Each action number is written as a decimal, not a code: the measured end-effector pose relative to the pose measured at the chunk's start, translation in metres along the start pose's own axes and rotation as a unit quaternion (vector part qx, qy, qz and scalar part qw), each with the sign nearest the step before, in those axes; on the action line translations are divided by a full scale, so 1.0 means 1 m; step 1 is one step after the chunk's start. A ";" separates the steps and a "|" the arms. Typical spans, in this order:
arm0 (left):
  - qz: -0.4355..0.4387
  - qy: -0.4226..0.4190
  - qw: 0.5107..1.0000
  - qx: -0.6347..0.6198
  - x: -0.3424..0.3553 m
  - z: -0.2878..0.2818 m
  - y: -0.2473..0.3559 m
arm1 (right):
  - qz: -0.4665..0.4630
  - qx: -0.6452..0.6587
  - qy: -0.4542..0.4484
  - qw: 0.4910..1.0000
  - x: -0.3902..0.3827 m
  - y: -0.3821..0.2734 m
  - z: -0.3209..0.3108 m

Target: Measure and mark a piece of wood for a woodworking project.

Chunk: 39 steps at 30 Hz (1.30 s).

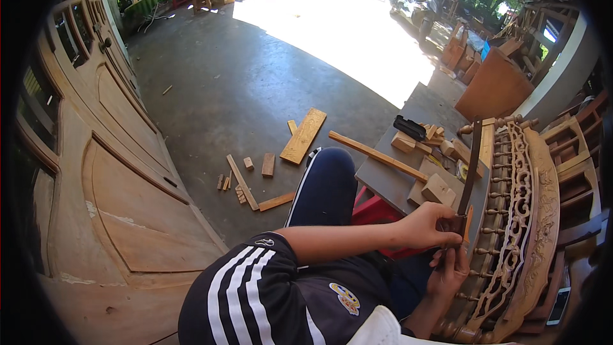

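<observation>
My left hand is closed, thumb and fingers pinching the lower end of a long, thin, dark blade-like strip that stands nearly upright over the table's right edge. Just below, my right hand is closed, fingertips bent close under my left hand; what it grips is mostly hidden. A narrow orange-brown piece shows beside the strip's base. Pale wooden blocks lie beyond my hands on the grey table. A long wooden batten sticks out over the table's left edge.
A black case rests among blocks on the table. To the right stands a carved wooden panel with spindles; a phone lies beyond it. Loose boards and offcuts lie on the floor. A wooden door fills the left side.
</observation>
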<state>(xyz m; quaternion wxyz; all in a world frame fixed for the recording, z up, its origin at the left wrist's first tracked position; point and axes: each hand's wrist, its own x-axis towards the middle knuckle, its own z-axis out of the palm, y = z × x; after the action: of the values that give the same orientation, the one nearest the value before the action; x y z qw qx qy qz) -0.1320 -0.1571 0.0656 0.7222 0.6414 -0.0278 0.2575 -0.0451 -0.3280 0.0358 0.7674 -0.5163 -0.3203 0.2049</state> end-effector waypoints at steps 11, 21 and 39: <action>-0.098 -0.048 0.988 -0.111 0.003 -0.011 -0.006 | 0.061 -0.156 -0.065 0.984 -0.001 -0.015 -0.002; -0.165 -0.057 0.985 0.000 0.000 0.000 0.013 | 0.015 -0.113 -0.093 0.989 -0.008 -0.006 -0.016; -0.200 -0.029 0.979 -0.013 -0.002 -0.006 -0.009 | 0.038 -0.259 -0.030 0.965 -0.003 -0.011 0.011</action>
<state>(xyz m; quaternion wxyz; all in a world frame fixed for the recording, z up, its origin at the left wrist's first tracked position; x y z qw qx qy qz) -0.1317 -0.1524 0.0561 0.7663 0.6317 0.0763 0.0886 -0.0554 -0.3266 0.0482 0.5891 -0.7031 -0.3651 0.1591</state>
